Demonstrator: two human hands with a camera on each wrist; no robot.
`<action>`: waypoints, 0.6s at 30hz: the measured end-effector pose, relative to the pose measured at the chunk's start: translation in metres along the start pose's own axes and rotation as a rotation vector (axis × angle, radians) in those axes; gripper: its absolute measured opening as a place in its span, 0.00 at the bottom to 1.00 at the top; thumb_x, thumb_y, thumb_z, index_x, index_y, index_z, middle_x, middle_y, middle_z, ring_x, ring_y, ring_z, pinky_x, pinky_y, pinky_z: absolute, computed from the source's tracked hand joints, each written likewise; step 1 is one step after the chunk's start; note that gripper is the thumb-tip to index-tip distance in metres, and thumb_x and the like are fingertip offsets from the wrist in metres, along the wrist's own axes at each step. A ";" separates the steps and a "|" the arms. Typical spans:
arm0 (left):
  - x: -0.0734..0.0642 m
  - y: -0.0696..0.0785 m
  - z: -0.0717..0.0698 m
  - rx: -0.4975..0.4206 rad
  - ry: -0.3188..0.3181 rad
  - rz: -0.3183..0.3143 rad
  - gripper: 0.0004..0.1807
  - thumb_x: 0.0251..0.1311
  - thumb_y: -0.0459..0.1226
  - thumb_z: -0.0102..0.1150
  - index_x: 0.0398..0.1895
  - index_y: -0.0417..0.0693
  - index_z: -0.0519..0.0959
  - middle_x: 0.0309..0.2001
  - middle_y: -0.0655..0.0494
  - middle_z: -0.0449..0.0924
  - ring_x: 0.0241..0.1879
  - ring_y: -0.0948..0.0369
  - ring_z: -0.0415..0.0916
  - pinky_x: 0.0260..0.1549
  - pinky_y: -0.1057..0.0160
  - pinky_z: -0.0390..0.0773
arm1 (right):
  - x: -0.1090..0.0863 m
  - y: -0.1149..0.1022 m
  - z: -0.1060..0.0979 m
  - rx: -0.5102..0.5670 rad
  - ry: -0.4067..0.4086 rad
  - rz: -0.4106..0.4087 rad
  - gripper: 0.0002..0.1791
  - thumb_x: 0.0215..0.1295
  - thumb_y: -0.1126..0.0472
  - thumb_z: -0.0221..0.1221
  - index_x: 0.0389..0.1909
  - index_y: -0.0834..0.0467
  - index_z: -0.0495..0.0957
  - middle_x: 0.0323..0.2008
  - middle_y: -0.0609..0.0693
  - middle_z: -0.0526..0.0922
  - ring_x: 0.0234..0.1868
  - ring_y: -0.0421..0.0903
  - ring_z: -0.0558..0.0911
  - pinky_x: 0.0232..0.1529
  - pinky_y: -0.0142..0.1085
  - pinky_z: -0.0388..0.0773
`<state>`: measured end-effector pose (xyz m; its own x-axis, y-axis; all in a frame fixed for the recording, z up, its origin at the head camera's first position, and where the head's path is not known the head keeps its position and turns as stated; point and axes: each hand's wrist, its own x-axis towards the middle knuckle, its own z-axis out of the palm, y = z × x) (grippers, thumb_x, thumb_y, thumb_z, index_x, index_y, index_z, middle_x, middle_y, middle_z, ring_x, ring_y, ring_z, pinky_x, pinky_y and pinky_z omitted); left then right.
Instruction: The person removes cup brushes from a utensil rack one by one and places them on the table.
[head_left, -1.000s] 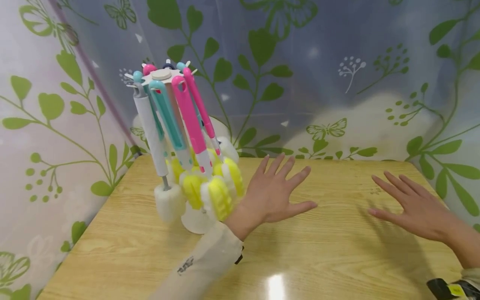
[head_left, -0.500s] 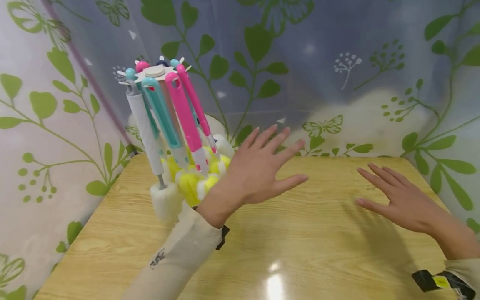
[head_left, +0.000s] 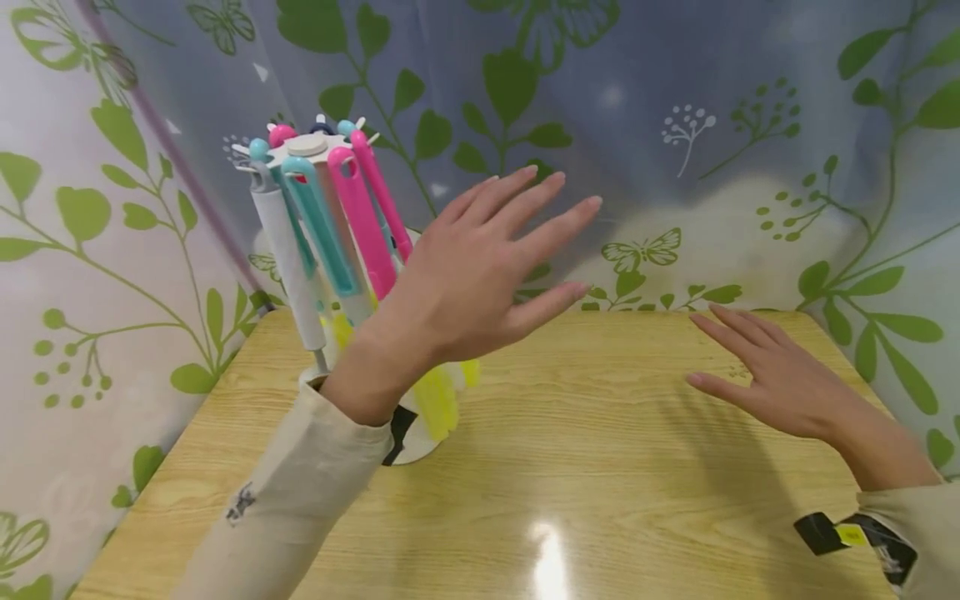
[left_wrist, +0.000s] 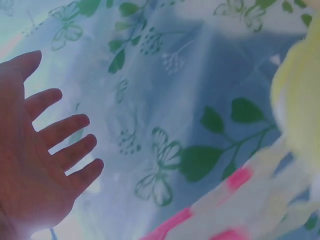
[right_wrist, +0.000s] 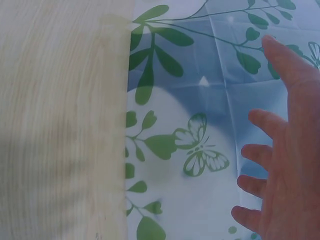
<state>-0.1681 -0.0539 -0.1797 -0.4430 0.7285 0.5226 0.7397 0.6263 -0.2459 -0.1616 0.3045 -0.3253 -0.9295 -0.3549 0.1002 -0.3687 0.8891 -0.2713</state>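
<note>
Wood-grain tabletop (head_left: pixel 600 467), bright glare (head_left: pixel 550 562) on near part; blue-grey and white fabric (head_left: pixel 637 150) behind (green leaves (head_left: pixel 510 83), butterflies (head_left: pixel 641 250) printed).

So the rack (head_left: pixel 307 146) stands on the left half of the bench (head_left: pixel 600 433), with brushes (head_left: pixel 324 229) hanging around its top and their sponge heads (head_left: pixel 438 404) down low by the base. Left hand (head_left: pixel 472 271) is on the near side of all that, blocking part of the rack's right side. Right hand (head_left: pixel 780 379) is over the bench's right side, well apart. Curtain (head_left: pixel 637 100) runs behind the far edge, plus left and right.
</note>
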 end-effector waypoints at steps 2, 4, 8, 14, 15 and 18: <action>0.000 -0.004 -0.008 0.007 0.035 0.011 0.32 0.67 0.58 0.42 0.71 0.57 0.63 0.69 0.49 0.61 0.71 0.53 0.50 0.67 0.56 0.47 | 0.004 -0.003 -0.001 0.005 0.003 -0.001 0.44 0.65 0.42 0.55 0.76 0.44 0.43 0.75 0.56 0.42 0.71 0.67 0.45 0.56 0.67 0.49; -0.001 -0.008 -0.017 0.017 0.062 0.016 0.32 0.67 0.57 0.42 0.71 0.56 0.64 0.68 0.48 0.62 0.71 0.53 0.51 0.67 0.56 0.47 | 0.009 -0.007 -0.004 0.014 0.015 -0.011 0.44 0.64 0.42 0.55 0.76 0.44 0.44 0.75 0.57 0.43 0.71 0.66 0.46 0.57 0.67 0.49; -0.003 -0.018 -0.031 0.045 0.097 0.019 0.31 0.67 0.56 0.43 0.69 0.55 0.66 0.67 0.48 0.65 0.70 0.52 0.54 0.67 0.57 0.48 | 0.017 -0.014 -0.011 0.053 0.037 -0.034 0.43 0.64 0.43 0.56 0.76 0.44 0.45 0.74 0.57 0.44 0.71 0.66 0.46 0.58 0.67 0.48; -0.008 -0.036 -0.046 0.101 0.214 0.029 0.27 0.66 0.51 0.47 0.64 0.50 0.72 0.62 0.46 0.71 0.67 0.50 0.59 0.67 0.57 0.47 | 0.026 -0.024 -0.025 0.078 0.061 -0.048 0.43 0.65 0.45 0.55 0.76 0.42 0.44 0.75 0.53 0.41 0.72 0.65 0.44 0.55 0.69 0.50; -0.009 -0.040 -0.048 0.108 0.243 0.022 0.27 0.66 0.51 0.47 0.63 0.49 0.73 0.61 0.45 0.72 0.67 0.50 0.60 0.67 0.57 0.47 | 0.027 -0.025 -0.026 0.073 0.063 -0.047 0.43 0.65 0.44 0.55 0.76 0.41 0.43 0.75 0.53 0.41 0.72 0.65 0.44 0.54 0.69 0.51; -0.014 -0.051 -0.055 0.121 0.310 -0.028 0.26 0.65 0.50 0.46 0.61 0.48 0.75 0.59 0.46 0.74 0.66 0.52 0.62 0.67 0.57 0.48 | 0.031 -0.027 -0.029 0.068 0.061 -0.049 0.43 0.66 0.44 0.54 0.76 0.41 0.43 0.75 0.52 0.41 0.72 0.64 0.44 0.54 0.69 0.51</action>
<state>-0.1719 -0.1110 -0.1295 -0.2730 0.6030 0.7495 0.6559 0.6867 -0.3136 -0.1807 0.2775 -0.2865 -0.9100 -0.3770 0.1725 -0.4140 0.8487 -0.3291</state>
